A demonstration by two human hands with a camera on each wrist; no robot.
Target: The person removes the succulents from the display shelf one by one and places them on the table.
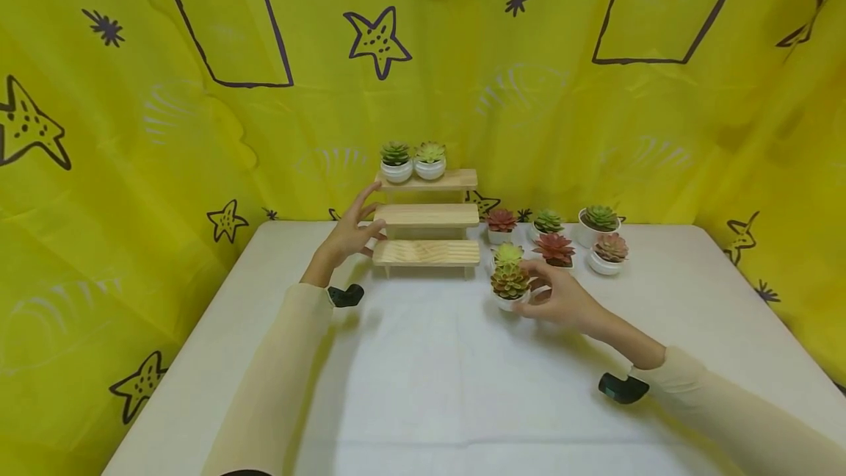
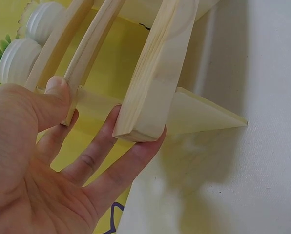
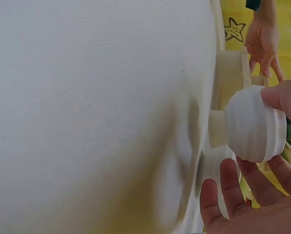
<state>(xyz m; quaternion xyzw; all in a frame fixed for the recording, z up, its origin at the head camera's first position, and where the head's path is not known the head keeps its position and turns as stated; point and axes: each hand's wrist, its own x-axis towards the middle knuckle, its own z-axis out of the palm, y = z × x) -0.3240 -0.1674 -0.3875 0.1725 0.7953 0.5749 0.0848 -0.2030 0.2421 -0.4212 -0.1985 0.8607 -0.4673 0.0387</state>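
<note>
A three-tier wooden stand [image 1: 426, 253] stands toward the back of the table. Two potted green succulents [image 1: 396, 160] sit side by side on its top tier. My left hand [image 1: 346, 236] is at the stand's left end; in the left wrist view its spread fingers [image 2: 135, 155] and thumb touch the ends of the lower two planks. Right of the stand, my right hand [image 1: 562, 300] pinches the white pot of a green succulent with reddish tips [image 1: 510, 282]. The right wrist view shows this white pot [image 3: 253, 124] between thumb and fingers, raised off the table.
Several more potted succulents stand right of the stand: a yellow-green one [image 1: 507, 253] just behind the held pot, red ones [image 1: 554, 248], green ones [image 1: 600, 217] and a pink one [image 1: 609, 248]. A white cloth [image 1: 423, 373] covers the table. Behind hangs a yellow curtain [image 1: 449, 94].
</note>
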